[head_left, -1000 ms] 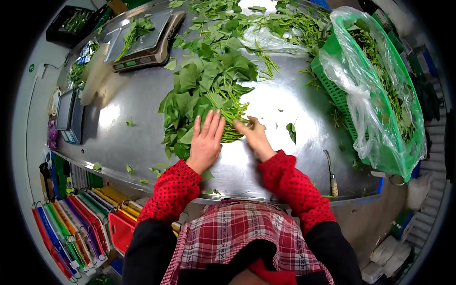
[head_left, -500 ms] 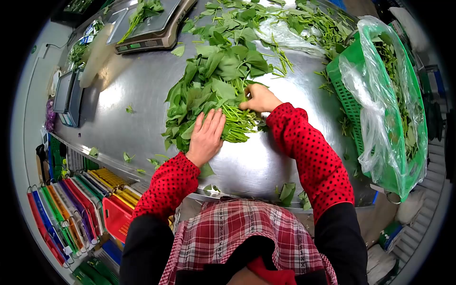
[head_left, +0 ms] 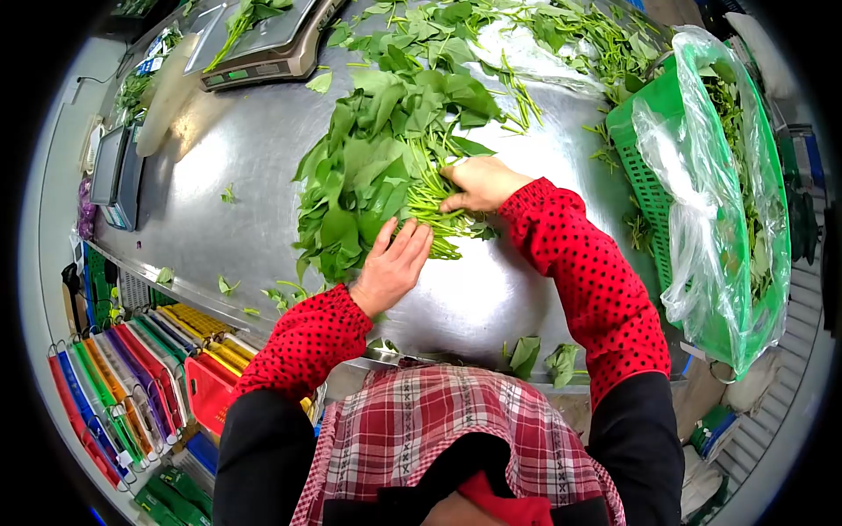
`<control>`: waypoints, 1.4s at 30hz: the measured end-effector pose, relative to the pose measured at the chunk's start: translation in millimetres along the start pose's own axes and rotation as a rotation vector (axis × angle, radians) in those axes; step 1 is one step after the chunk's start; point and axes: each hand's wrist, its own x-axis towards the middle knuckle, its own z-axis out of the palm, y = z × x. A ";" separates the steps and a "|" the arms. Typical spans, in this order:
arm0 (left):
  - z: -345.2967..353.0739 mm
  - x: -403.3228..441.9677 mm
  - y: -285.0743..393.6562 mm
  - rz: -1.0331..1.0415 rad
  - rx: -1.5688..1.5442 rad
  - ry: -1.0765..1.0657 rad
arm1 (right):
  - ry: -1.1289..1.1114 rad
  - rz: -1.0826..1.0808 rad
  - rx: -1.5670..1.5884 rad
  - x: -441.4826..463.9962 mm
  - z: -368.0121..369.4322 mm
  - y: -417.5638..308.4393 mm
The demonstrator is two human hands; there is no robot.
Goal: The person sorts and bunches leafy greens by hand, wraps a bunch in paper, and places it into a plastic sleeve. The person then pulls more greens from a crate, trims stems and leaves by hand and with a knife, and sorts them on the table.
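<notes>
A bunch of leafy greens (head_left: 364, 167) lies on the steel table, broad leaves to the left and cut stems to the right. My right hand (head_left: 484, 184) is closed round the stems from the right side, thumb below and fingers above. At the near edge of the bunch, my left hand (head_left: 392, 267) rests with its fingers stretched out, their tips touching the stems. Part of the stems is hidden under both hands.
More loose greens (head_left: 430, 44) spread over the far part of the steel table (head_left: 254, 193). At right stands a green basket (head_left: 645, 167) lined with clear plastic. A scale (head_left: 263, 66) sits far left, another scale (head_left: 118, 180) nearer. Coloured hanging files (head_left: 132, 386) and a red basket (head_left: 210, 394) are below left.
My left hand has slid slightly right and down, toward the stem ends. My right hand's fingers have shifted on the stems, and the leaves of the bunch have moved a little left.
</notes>
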 end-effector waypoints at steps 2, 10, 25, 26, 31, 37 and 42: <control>-0.4 0.8 1.3 0.018 -0.008 0.004 | 0.024 0.016 0.009 0.4 6.8 6.8; 12.1 8.1 5.1 -0.012 -0.009 -0.074 | 0.089 -0.050 -0.285 -22.4 2.4 -21.6; 8.7 26.5 2.5 -0.108 -0.159 -0.081 | 0.136 0.060 -0.305 -7.2 10.5 -7.0; 11.6 26.1 2.8 -0.089 -0.154 -0.108 | 0.110 0.063 -0.397 -7.9 11.0 -15.9; 17.1 10.5 8.6 -0.087 -0.190 -0.047 | 0.095 0.133 -0.281 2.2 23.4 -24.8; 8.7 8.7 8.2 -0.127 -0.278 -0.081 | 0.082 0.224 -0.023 -5.1 11.7 9.3; 21.0 29.7 1.1 -0.102 -0.221 0.002 | 0.034 0.234 0.090 1.7 19.2 13.7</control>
